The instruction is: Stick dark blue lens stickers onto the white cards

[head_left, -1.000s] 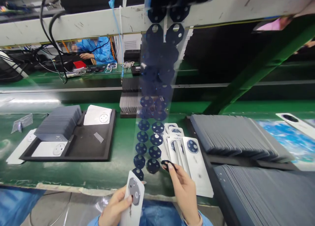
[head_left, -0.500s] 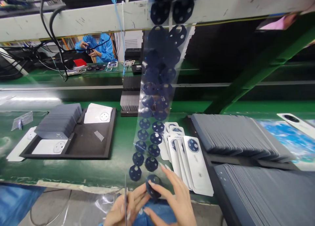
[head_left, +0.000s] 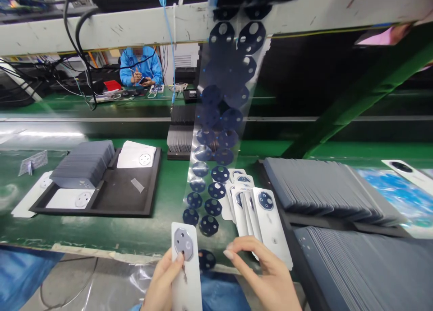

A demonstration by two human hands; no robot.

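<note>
My left hand (head_left: pixel 161 281) grips a white phone back cover (head_left: pixel 189 279) upright, thumb on its front. The cover bears a grey many-sided camera area (head_left: pixel 183 244) with small holes. To its right my right hand (head_left: pixel 262 272) has thumb and forefinger pinched together; anything between the tips is too small to make out. A dark round film piece (head_left: pixel 207 259) shows behind the cover's right edge, left of the right fingertips. Above hangs a long clear strip (head_left: pixel 221 103) carrying paired dark round pieces with holes.
White back covers with dark camera areas (head_left: pixel 272 225) lie fanned at right, beside trays of grey covers (head_left: pixel 331 189). On the left stands a black divided tray (head_left: pixel 123 193) with more covers. A green beam (head_left: pixel 352 94) slants overhead. Across the bench sits a person in blue (head_left: pixel 142 65).
The cover in my left hand has turned from edge-on to show its front. My right hand has moved right, away from the dark round piece, its fingers now pinched.
</note>
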